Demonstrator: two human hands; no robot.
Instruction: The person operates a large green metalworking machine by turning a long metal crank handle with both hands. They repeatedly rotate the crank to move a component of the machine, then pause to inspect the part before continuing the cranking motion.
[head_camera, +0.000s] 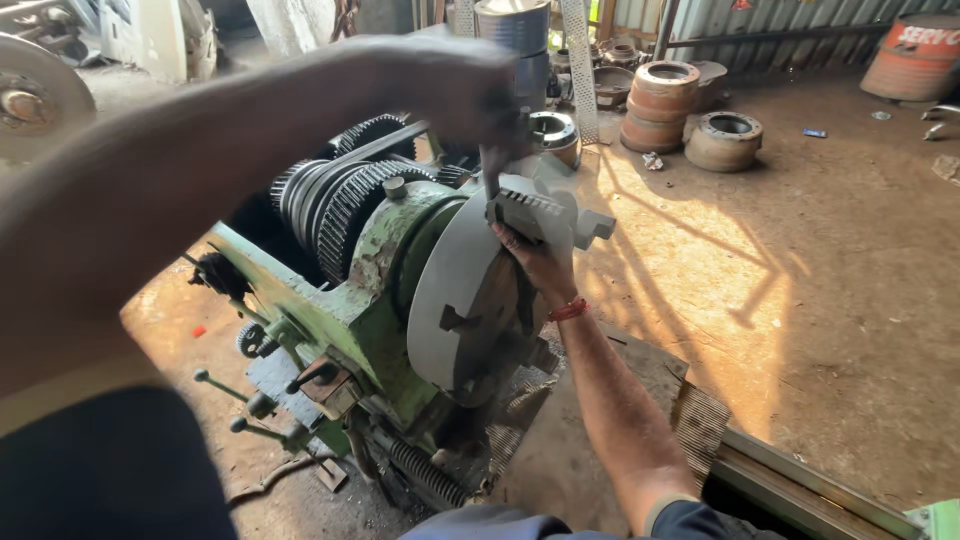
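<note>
Dusty workshop ground spreads out in sunlight, with a stack of rusty brake drums (660, 100) far off near the corrugated wall. At the near left sits a green lathe (345, 300), its cover off so that the black gears (340, 200) lie bare, with small levers (245, 385) low on its front. To their right the round grey chuck (465, 300) faces outward, a stepped jaw block (530, 212) sitting at its upper rim. The left hand (445, 85) reaches across from above, blurred, its fingers closed round a thin metal tool (490, 180) that points down at the block. The right hand (535, 265) comes up from below, fingers pressed against the chuck face just under the block; how tightly they curl I cannot tell. A red thread band (568, 310) circles that wrist.

Risks as I judge them: the block could slip free and pinch the supporting fingers, and the forearm passes close over the open gears, where a sleeve could catch.
</note>
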